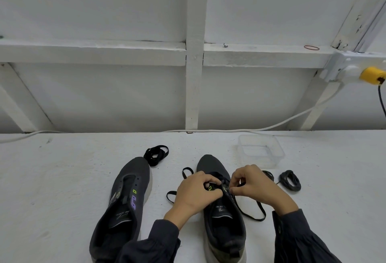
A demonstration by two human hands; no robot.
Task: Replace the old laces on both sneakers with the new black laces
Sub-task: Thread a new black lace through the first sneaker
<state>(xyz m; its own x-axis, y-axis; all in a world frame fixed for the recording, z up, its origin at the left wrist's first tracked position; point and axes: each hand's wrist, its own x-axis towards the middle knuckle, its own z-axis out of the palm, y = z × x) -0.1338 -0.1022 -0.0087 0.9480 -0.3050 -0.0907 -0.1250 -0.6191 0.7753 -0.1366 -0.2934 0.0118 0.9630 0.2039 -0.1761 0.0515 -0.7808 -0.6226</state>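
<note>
Two dark grey sneakers stand side by side, toes pointing away from me. The left sneaker [125, 195] has bare eyelets and no lace. Over the right sneaker [221, 225] both hands work at the eyelets. My left hand [196, 193] pinches a flat black lace [253, 210] at the tongue, and my right hand [253, 187] pinches the lace's other end. Loops of this lace trail on both sides of the shoe. A coiled flat black lace [156, 155] lies beyond the left sneaker's toe. A bundled dark round lace [290, 180] lies right of my right hand.
A clear plastic container [261, 152] sits behind the right sneaker. A white cable [229, 130] runs along the back of the white surface by the wall. A yellow plug [371, 75] with a black cord is at the far right.
</note>
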